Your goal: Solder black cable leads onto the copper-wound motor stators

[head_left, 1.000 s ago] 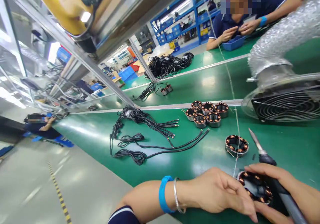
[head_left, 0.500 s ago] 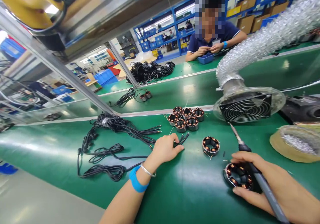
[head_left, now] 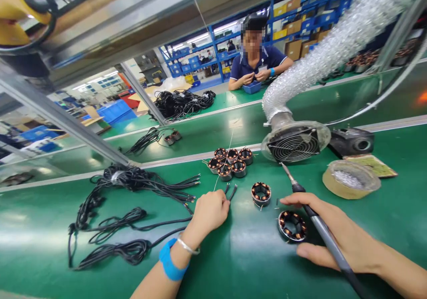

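Note:
My left hand (head_left: pixel 211 211) is closed round black cables, whose stripped ends (head_left: pixel 232 192) stick out past the fingers. A soldering iron (head_left: pixel 322 232) rests in my right hand (head_left: pixel 336 228), its tip pointing up and away. The thumb and forefinger of that hand are spread beside a copper-wound stator (head_left: pixel 292 226) lying on the green bench. Another stator (head_left: pixel 260 194) lies between my hands. Several more stators (head_left: pixel 232 162) are grouped farther back. Left of my left hand lie a black cable bundle (head_left: pixel 133 178) and coiled cables (head_left: pixel 123 251).
A fan (head_left: pixel 296 145) with a silvery duct (head_left: pixel 313 74) stands behind the iron. At the right are a round tub (head_left: pixel 350 181) and a dark holder (head_left: pixel 353 141). Across the bench sits a person (head_left: pixel 255 67) with a blue tray (head_left: pixel 251 87). A metal post (head_left: pixel 63 116) slants at the left.
The view has shifted, so most things appear farther left. My left fingers have closed more on the cables. My right thumb and forefinger have come away from the near stator.

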The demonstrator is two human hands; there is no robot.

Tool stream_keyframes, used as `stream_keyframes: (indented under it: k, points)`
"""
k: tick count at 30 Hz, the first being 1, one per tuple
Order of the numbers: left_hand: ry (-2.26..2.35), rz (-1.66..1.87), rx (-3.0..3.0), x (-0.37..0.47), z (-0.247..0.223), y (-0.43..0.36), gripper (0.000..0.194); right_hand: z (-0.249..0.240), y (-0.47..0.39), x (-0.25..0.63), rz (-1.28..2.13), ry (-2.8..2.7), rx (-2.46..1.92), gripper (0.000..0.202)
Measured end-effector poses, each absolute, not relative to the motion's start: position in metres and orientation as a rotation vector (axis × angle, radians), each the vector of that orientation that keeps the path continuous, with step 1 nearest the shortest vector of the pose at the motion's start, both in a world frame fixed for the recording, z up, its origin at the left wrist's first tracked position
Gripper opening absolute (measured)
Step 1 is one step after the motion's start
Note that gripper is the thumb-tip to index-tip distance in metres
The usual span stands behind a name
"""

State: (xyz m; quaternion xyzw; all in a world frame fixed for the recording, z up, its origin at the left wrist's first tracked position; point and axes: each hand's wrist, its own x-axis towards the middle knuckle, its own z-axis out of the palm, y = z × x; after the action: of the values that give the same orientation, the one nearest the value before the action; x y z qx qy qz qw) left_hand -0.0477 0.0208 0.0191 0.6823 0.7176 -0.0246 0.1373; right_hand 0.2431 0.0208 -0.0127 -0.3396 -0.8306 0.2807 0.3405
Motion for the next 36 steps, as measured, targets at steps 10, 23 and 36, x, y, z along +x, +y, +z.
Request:
stream_keyframes:
  k: [10, 23, 36]
  points:
    - [1.335, 0.271, 1.909, -0.011, 0.047, -0.025, 0.015, 0.02, -0.003, 0.202, 1.093, -1.806, -0.826, 0.027]
    - [0.773, 0.572, 1.212, 0.005, 0.015, -0.011, 0.051, 0.025, -0.001, 0.189, 0.807, -1.782, -0.643, 0.021]
    - [0.996, 0.766, 1.103, 0.017, 0.013, -0.005, 0.043, 0.004, -0.014, 0.173, 0.613, -1.696, -0.866, 0.019]
